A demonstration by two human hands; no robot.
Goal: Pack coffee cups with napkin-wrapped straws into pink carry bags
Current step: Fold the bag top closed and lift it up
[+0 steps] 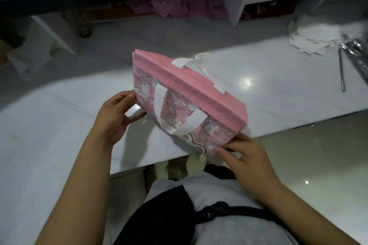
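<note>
Centrally, we see the pink carry bag [185,93], folded flat with white handles [159,105], tilted at the near edge of the white surface [278,89]. Our left grip [115,117], fingers loosely spread, touches its left end with the thumb; our right grip [249,159] pinches its near right corner. Paper napkins [314,36] lie far right.

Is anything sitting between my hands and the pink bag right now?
Nothing visible. The left hand touches the pink bag at its left end, and the right hand pinches its near right corner.
</note>
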